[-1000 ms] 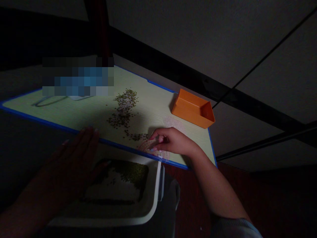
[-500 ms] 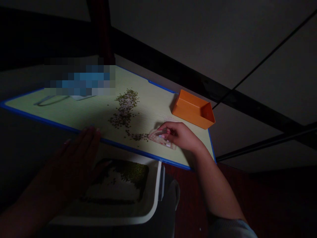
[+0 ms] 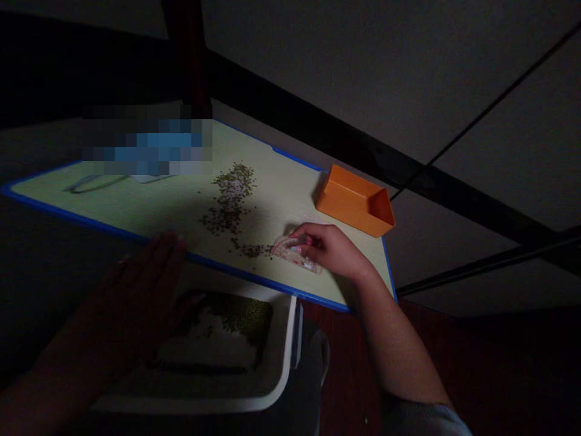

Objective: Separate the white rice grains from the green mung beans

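Note:
My right hand (image 3: 329, 247) pinches a clear, half-round protractor (image 3: 287, 249) with pinkish markings, held low at the tabletop. Its left end meets a thin trail of small dark grains (image 3: 254, 249), which look like beans or seeds. Farther up lies a larger scattered patch of green and dark grains (image 3: 233, 188). In deep shadow, my left hand (image 3: 140, 297) has its fingers stretched out, fingertips at the table's near edge. Below that edge sits a white tub (image 3: 284, 381) holding more greenish grains (image 3: 252, 312), partly hidden by my left hand.
An orange open box (image 3: 347, 206) stands at the right back of the pale table (image 3: 281, 188), which has a blue rim. At the far left a pixelated blue patch (image 3: 158, 145) covers something with a looped cord or handle. Dark panels rise behind the table.

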The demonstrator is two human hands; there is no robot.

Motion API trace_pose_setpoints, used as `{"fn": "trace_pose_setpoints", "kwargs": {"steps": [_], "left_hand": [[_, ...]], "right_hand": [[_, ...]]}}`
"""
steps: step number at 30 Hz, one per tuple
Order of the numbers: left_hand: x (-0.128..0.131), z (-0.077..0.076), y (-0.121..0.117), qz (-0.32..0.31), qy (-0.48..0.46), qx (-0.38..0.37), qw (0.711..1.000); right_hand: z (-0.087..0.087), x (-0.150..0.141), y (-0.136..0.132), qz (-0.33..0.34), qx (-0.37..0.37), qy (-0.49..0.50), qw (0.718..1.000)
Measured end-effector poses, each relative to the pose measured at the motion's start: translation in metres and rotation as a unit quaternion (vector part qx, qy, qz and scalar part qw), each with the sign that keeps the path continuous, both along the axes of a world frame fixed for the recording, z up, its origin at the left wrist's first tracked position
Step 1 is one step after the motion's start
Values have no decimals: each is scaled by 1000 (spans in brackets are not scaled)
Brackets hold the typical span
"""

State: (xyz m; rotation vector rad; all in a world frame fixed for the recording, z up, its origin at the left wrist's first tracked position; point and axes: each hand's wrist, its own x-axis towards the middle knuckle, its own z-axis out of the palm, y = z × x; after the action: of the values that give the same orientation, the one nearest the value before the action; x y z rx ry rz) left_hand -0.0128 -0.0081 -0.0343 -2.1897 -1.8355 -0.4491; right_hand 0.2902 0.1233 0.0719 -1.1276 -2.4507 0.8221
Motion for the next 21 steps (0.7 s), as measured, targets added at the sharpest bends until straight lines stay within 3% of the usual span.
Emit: {"fn": "trace_pose_setpoints", "kwargs": {"steps": [7, 14, 21], "left_hand": [[1, 3, -2, -11, 14, 18, 1000], [2, 6, -1, -13, 15, 23, 1000], [1, 5, -1, -11, 15, 22, 1000]], "right_hand": [[2, 0, -2, 40, -1, 37, 998], [0, 3, -1, 48, -52, 26, 997], [3, 4, -2, 37, -34, 40, 998]]}}
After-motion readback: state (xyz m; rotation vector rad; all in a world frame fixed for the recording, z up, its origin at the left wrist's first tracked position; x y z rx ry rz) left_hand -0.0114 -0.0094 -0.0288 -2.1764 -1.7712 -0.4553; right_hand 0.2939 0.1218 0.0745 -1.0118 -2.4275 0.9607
